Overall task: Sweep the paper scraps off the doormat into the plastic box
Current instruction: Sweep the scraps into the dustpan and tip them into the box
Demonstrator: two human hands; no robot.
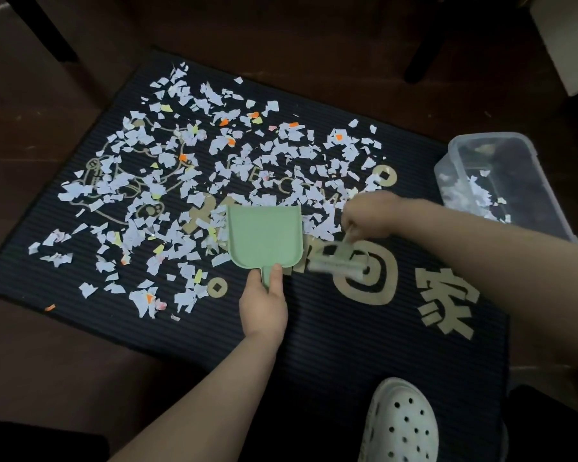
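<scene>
You are in the gathering step, with most of the work ahead: the paper scraps (214, 155) lie thick over the doormat (331, 331) from about 9 o'clock round to 2 o'clock, while the near right part at 4 to 5 o'clock is bare. Your left hand (264, 305) grips the short handle of the green dustpan (264, 240), which lies near the middle of the mat with its open mouth turned to 12 o'clock, into the edge of the pile; the pan itself looks empty. Your right hand (369, 215) is closed round a small pale brush (334, 265) just to the 3 o'clock side of the pan, though the brush is blurred and you cannot tell whether its bristles touch the mat. The plastic box (486, 136) sits off the mat's edge at 2 o'clock, with a few scraps already inside. The next move likely calls for holding the pan's lip flat on the ribbed mat and drawing the scraps beyond it back toward 6 o'clock, into the mouth, in short strokes, since light paper may catch in the ribs or flick over the sides.
</scene>
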